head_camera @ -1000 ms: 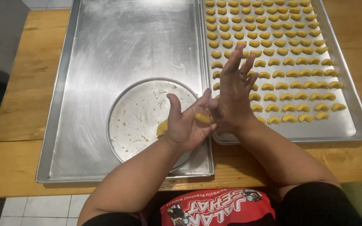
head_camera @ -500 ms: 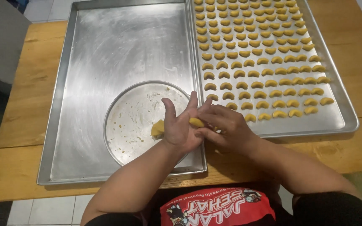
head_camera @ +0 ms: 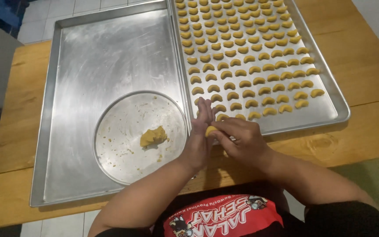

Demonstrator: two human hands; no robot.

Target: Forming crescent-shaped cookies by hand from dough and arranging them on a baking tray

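My left hand [head_camera: 200,138] and my right hand [head_camera: 240,138] meet at the near edge of the right metal tray [head_camera: 325,112], pinching a small yellow dough piece [head_camera: 210,130] between their fingertips. The left palm stands flat and upright against it; the right fingers curl around it. Several rows of yellow crescent-shaped dough pieces [head_camera: 246,61] fill that tray. A lump of yellow dough [head_camera: 153,137] lies on a round metal plate [head_camera: 110,145] to the left of my hands.
The round plate sits in the near right corner of a large bare metal tray [head_camera: 101,57]. Both trays rest on a wooden table [head_camera: 365,66]. Tiled floor shows beyond the table's far left edge.
My hands have drawn back from the rows toward the tray's near edge and closed together on the dough piece. The view has shifted, uncovering the dough lump on the plate.
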